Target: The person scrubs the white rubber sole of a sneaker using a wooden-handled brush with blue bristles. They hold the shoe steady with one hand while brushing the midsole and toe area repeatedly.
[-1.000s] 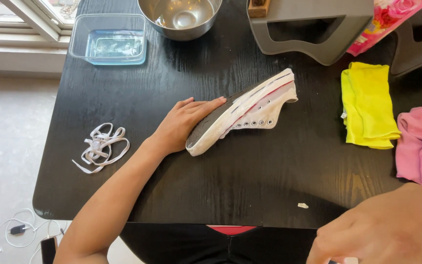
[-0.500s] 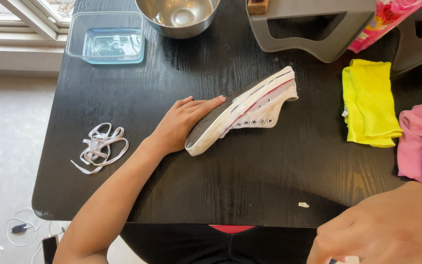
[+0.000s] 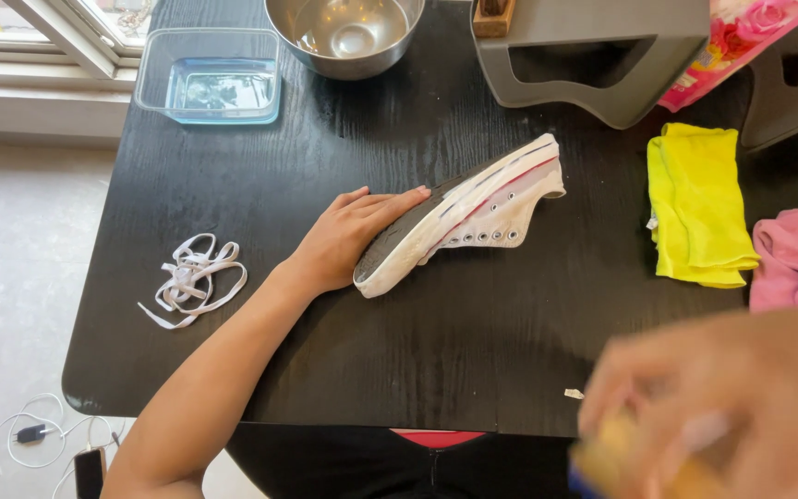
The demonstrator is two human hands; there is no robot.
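Sneaker point(image 3: 473, 214) on its side, sole against flat, open-fingered left hand point(image 3: 348, 236); blurred right hand point(image 3: 731, 397), grip unclear.

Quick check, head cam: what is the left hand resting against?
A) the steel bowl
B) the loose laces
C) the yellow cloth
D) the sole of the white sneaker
D: the left hand lies flat against the dark sole of the white sneaker, which is tipped on its side on the black table.
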